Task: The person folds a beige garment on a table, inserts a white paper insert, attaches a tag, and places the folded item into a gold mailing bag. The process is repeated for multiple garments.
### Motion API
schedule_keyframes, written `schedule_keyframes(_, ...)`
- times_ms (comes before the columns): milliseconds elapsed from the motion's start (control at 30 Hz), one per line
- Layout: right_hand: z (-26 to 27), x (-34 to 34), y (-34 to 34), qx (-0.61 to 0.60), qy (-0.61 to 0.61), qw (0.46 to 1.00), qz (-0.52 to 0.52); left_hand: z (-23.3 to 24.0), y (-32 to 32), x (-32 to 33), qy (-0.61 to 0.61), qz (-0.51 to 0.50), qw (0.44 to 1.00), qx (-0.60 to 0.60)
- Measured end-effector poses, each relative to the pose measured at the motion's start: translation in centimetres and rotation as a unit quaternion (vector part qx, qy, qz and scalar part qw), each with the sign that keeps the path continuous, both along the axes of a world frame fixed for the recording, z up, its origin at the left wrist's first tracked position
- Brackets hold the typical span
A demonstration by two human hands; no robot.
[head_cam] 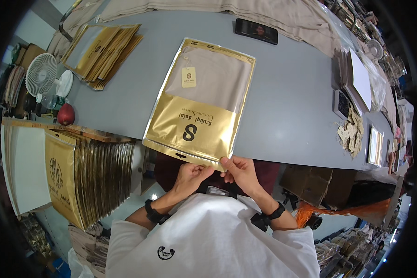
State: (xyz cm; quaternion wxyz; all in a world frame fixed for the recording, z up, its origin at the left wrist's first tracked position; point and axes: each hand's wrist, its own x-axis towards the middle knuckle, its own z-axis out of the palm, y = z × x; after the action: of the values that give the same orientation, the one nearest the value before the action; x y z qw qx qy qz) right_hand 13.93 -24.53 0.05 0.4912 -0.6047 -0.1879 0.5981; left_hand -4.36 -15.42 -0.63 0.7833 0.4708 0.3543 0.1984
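Note:
A gold zip-top plastic bag with a clear window lies on the grey table, its zip edge over the table's near edge. Through the window show folded beige cloth and a cream hang tag. My right hand pinches the bag's near right corner between thumb and fingers. Just left of it, my left hand has its thumb and curled fingers on the same zip edge.
Flat gold bags lie at the back left, near a small white fan, a bottle and a dark red round object. More gold bags stand lower left. A phone lies at the back; loose tags lie right.

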Motion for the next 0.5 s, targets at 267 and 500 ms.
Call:
schedule_keyframes(267, 0.1, -1.8, 0.6, 0.029, -0.049, 0.998, 0.029, -0.1, -0.5, 0.9, 0.051, 0.134, 0.989, 0.040)
schedule_keyframes(500, 1.1, 0.0, -1.5, 0.050, -0.067, 0.996, -0.022, -0.2, 4.9, -2.9, 0.019, 0.298, 0.954, 0.023)
